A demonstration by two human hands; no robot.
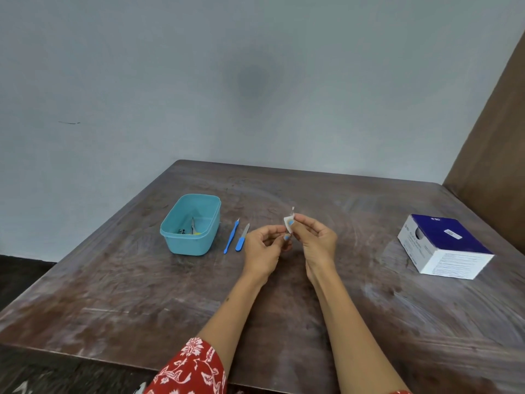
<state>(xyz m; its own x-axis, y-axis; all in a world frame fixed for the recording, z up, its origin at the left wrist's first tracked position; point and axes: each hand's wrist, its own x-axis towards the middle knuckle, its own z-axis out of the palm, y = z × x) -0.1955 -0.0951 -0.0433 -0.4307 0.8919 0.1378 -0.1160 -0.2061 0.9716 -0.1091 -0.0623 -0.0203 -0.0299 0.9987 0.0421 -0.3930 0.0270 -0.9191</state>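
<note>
Above the middle of the wooden table [142,294], my left hand [262,247] and my right hand [315,237] meet around a thin metal tool [292,209] wrapped in a small white wipe [287,224]. My right hand pinches the wipe around the tool, whose tip sticks up above the fingers. My left hand holds the lower end with curled fingers. Most of the tool is hidden by the fingers.
A teal plastic tub [191,224] with small metal tools inside stands left of the hands. Beside it lie a thin blue-handled tool [231,236] and a blue-handled nail file [242,238]. A blue and white box [444,245] sits at the right, near a brown panel.
</note>
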